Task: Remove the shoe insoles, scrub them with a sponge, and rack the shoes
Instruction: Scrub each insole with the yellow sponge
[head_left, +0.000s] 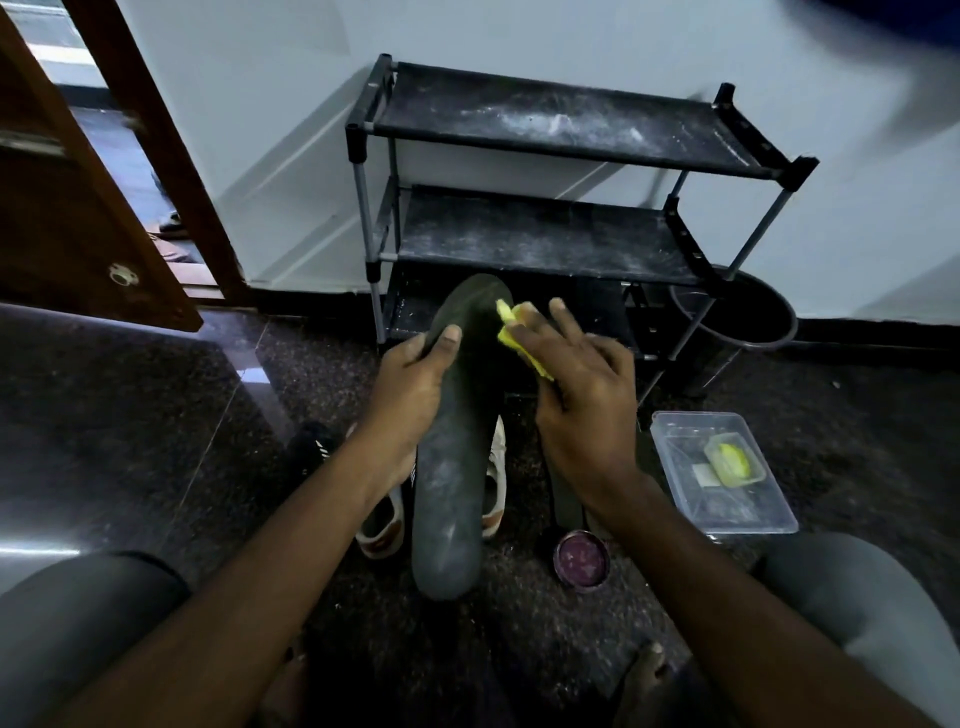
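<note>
A long dark grey insole (451, 467) is held upright in front of me, toe end pointing away. My left hand (410, 379) grips its left edge, thumb on the top face. My right hand (576, 384) holds a yellow sponge (514, 338) and presses it against the insole's right side near the toe. Below the insole lie a pair of white shoes with brown toes (387, 519), partly hidden behind it. A second dark insole (563, 499) lies on the floor under my right wrist. The black shoe rack (561, 156) stands against the wall, its dusty shelves bare.
A clear plastic tub (727, 488) holding a small yellow-green container sits on the floor at right. A round purple tin (581, 561) lies near my right forearm. A dark bin (748, 312) stands beside the rack. An open wooden door (78, 208) is at left. My knees frame the bottom.
</note>
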